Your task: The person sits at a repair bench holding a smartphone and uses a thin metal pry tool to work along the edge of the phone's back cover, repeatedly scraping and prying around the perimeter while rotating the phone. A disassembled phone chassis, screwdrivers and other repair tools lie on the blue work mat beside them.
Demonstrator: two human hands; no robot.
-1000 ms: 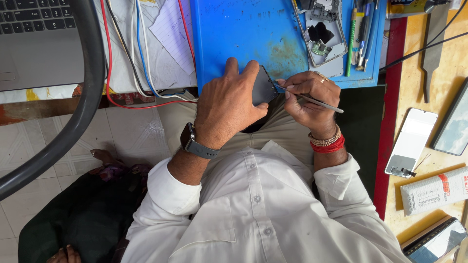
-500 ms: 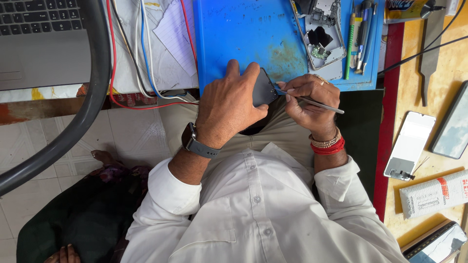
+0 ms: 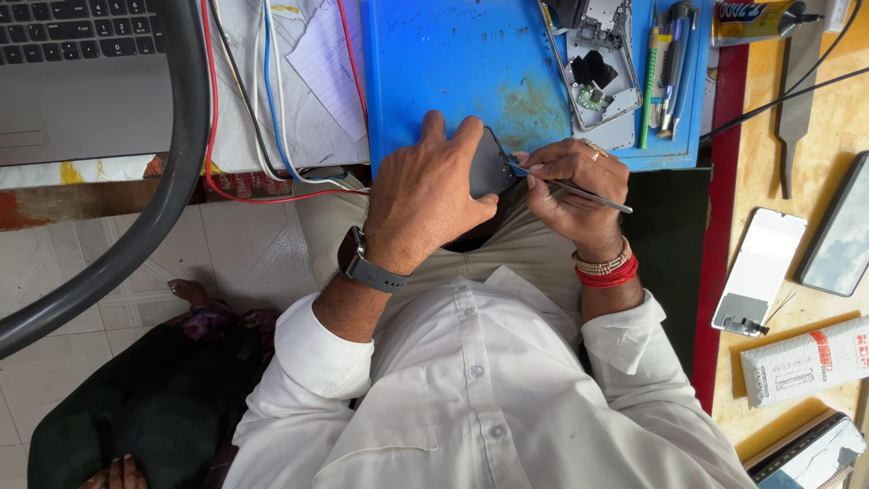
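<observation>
From the head camera, the left hand (image 3: pixel 433 195) is wrapped around a dark phone (image 3: pixel 490 164), clamping it at the near edge of the blue work mat (image 3: pixel 444 63). The right hand (image 3: pixel 575 186) pinches thin metal tweezers (image 3: pixel 570 186), their tip touching the phone's edge. An opened phone frame (image 3: pixel 602 68) lies on the mat beyond, a laptop (image 3: pixel 77 72) far left.

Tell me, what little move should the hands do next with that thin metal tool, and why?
Probably slide the thin metal tool a little further along the edge of the dark rectangular phone. The right hand holds the tool's tip right at that edge, while the left hand grips the phone steady above the lap, so the phone looks braced for prying.
</observation>
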